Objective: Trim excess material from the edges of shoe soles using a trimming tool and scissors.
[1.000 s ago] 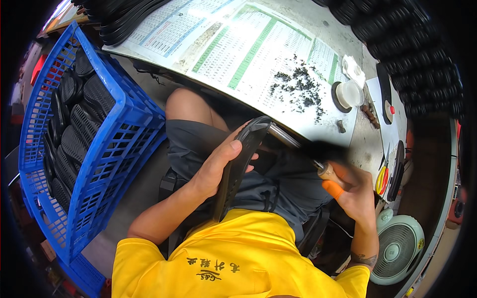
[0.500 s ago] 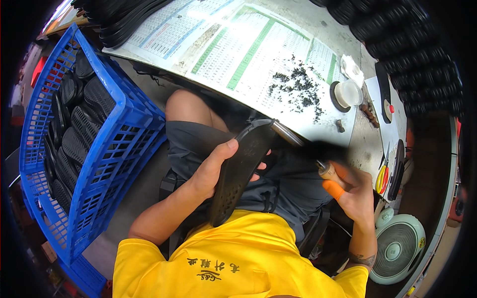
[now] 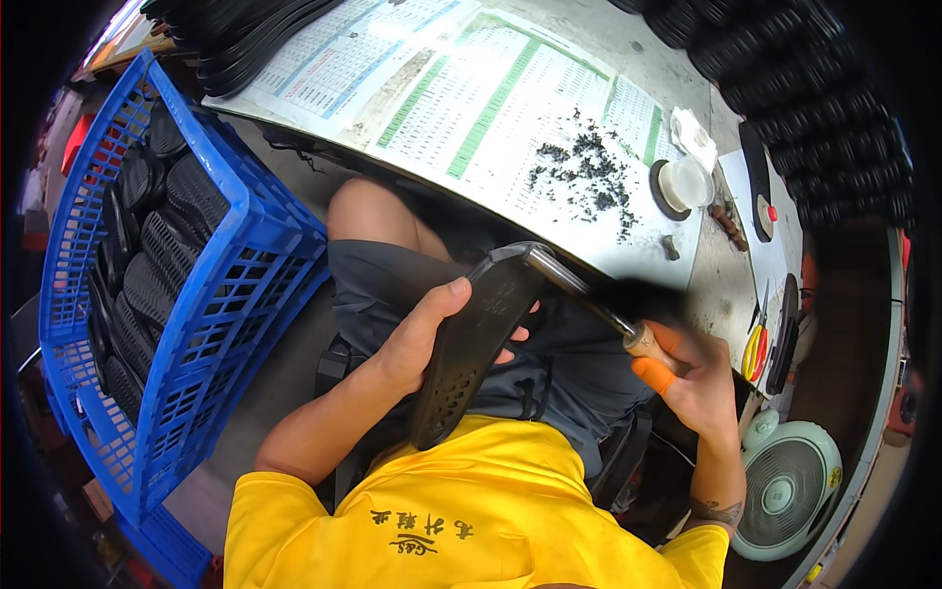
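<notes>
My left hand (image 3: pixel 429 329) grips a black rubber shoe sole (image 3: pixel 459 378) by its middle, thumb on the near side and fingertips showing past the far edge. The sole tilts over my lap, with several small holes at its lower end. My right hand (image 3: pixel 699 391), orange covers on its digits, is closed around the wooden handle of a hand tool (image 3: pixel 645 341). The tool's long metal shaft reaches up and left to the sole's upper end, beside a curved strip of its rim. Whether the tip cuts into it, I cannot tell. A dark blur beside my right hand cannot be made out.
Black scraps (image 3: pixel 589 172) lie on the table (image 3: pixel 432 147) over printed sheets. A round white container (image 3: pixel 689 184), scissors (image 3: pixel 754 353) and dark sole pieces sit on its right. A blue crate (image 3: pixel 186 393) of black soles stands left, a fan (image 3: pixel 780 496) lower right, stacked soles (image 3: pixel 795 88) upper right.
The tool's metal shaft has come out of the dark blur and now shows almost whole. Its upper end has shifted slightly left along the sole's edge. My left hand has barely moved.
</notes>
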{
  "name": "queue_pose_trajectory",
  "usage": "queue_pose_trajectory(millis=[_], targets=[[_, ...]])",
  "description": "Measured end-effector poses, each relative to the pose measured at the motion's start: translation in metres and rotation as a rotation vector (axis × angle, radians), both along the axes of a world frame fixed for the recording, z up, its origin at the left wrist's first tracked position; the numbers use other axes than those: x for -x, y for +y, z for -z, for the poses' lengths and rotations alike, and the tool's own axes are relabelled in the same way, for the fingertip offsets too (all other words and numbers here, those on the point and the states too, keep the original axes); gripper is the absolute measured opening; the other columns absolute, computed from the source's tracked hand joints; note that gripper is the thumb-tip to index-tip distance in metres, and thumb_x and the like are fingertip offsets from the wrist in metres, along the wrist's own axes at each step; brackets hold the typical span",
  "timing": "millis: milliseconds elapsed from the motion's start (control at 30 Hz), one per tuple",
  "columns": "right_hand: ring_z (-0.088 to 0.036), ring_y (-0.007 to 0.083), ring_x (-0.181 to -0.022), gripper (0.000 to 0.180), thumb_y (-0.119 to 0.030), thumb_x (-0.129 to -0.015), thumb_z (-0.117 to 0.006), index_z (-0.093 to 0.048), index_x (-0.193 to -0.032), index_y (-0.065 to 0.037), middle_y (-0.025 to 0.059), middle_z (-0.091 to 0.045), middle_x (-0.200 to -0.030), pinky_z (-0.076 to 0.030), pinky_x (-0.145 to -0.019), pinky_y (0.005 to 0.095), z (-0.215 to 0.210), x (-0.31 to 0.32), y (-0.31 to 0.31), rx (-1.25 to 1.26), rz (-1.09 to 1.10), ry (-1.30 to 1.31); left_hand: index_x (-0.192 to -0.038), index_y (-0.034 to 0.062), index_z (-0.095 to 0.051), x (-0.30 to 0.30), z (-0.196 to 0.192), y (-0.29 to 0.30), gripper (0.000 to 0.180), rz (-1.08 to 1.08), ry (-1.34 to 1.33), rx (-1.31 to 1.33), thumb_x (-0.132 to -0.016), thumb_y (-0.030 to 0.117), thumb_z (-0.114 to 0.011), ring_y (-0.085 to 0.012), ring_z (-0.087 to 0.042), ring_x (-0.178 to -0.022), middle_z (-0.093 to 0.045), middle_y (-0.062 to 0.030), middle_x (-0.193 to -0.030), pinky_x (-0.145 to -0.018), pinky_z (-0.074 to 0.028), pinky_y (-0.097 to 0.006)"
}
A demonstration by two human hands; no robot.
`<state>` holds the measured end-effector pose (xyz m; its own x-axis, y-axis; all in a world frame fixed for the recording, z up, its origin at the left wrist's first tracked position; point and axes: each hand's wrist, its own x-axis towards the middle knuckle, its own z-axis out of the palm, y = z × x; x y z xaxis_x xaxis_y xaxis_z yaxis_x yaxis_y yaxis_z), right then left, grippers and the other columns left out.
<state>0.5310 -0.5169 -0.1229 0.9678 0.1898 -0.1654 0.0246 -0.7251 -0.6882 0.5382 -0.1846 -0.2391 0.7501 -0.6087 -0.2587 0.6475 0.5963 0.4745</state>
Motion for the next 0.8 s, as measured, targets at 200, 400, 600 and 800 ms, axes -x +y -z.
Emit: queue_pose_trajectory(millis=[200, 400, 600, 800], targets=[[-0.044, 0.015, -0.057, 0.042, -0.007, -0.082, -0.092, -0.083, -0.122, 0.001, 0.0064, -0.048, -0.069, -0.035, -0.055, 0.0347, 0.0017, -0.0005, -0.0039, 0.006, -0.001, 0.022, -0.164, 0.0012, -0.05, -0.0004, -0.0005, -0.0003, 0.077, 0.007, 0.003, 0.003, -0.114, 0.06, -0.046, -0.0272, -0.067, -0.131, -0.062, -0.0171, -0.156, -0.108, -0.058, -0.042], [-0.047, 0.0156, -0.058, 0.043, -0.007, -0.082, -0.092, -0.083, -0.124, 0.0, 0.0064, -0.051, -0.069, -0.037, -0.057, 0.0344, 0.0039, 0.0002, -0.0082, -0.049, 0.021, -0.001, -0.165, 0.0015, -0.049, -0.0032, -0.0042, 0.0022, 0.083, 0.056, 0.04, 0.051, -0.111, 0.065, -0.045, -0.0298, -0.069, -0.129, -0.062, -0.0196, -0.156, -0.107, -0.059, -0.045], [-0.049, 0.0168, -0.058, 0.043, -0.006, -0.081, -0.092, -0.083, -0.123, 0.0, 0.007, -0.053, -0.07, -0.038, -0.057, 0.0344, 0.0069, 0.0002, -0.0078, -0.043, -0.011, -0.042, -0.166, 0.0029, -0.049, -0.0028, 0.0007, 0.0032, 0.085, 0.093, 0.086, 0.133, -0.111, 0.067, -0.045, -0.0318, -0.071, -0.127, -0.064, -0.0219, -0.155, -0.104, -0.061, -0.046], [-0.049, 0.0167, -0.058, 0.044, -0.006, -0.081, -0.092, -0.083, -0.123, -0.001, 0.0073, -0.053, -0.07, -0.038, -0.056, 0.0339, 0.0085, 0.0002, -0.0069, 0.011, -0.026, -0.052, -0.166, 0.0038, -0.049, -0.0025, 0.0002, 0.0025, 0.086, 0.103, 0.077, 0.128, -0.111, 0.069, -0.044, -0.0314, -0.071, -0.128, -0.064, -0.0217, -0.155, -0.103, -0.061, -0.045]])
